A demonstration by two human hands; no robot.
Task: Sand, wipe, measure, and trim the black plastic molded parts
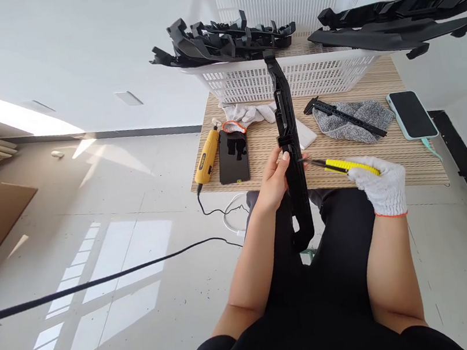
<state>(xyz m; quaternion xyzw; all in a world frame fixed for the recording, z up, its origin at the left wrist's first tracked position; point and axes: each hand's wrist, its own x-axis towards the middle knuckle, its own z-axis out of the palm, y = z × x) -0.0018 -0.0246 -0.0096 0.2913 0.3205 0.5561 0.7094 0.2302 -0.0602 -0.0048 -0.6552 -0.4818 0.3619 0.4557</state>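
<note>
In front of the wooden surface (389,160), above the person's lap: a long black plastic part (290,149) stands nearly upright, its top reaching the basket rim.
Left hand (276,180): bare, closed around the middle of the black plastic part.
Right hand (382,188): in a white glove, gripping a yellow knife (344,165) whose blade tip touches the part's right edge.
Basket (301,74): white, at the back of the surface, with a pile of black parts (217,41) on its rim.
More black parts (399,24): lying to the right of the basket.
Left on the surface: a yellow tool (208,156), just beside a dark phone (233,156).
Right on the surface: a grey cloth (354,119), near a second phone (412,114).
</note>
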